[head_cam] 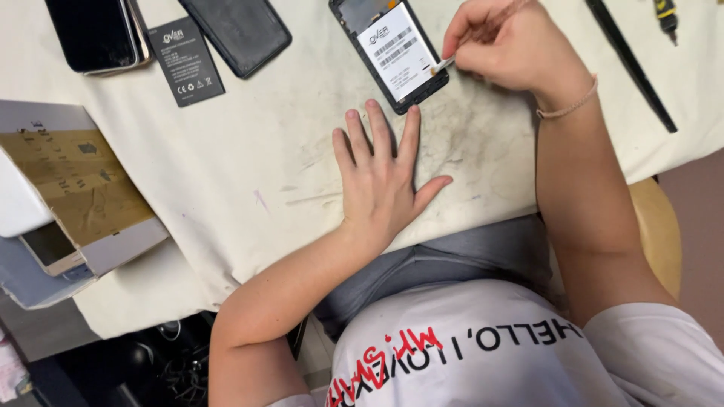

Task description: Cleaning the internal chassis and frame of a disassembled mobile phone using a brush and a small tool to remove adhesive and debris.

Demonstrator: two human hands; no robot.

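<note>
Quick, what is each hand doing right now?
Left hand: open, flat on the white cloth, holding nothing.
Right hand: closed on a small pale tool, its tip at the opened phone.

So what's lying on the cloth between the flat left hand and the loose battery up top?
Nothing: the head view shows only bare, smudged white cloth between the left hand and the loose battery.
</note>
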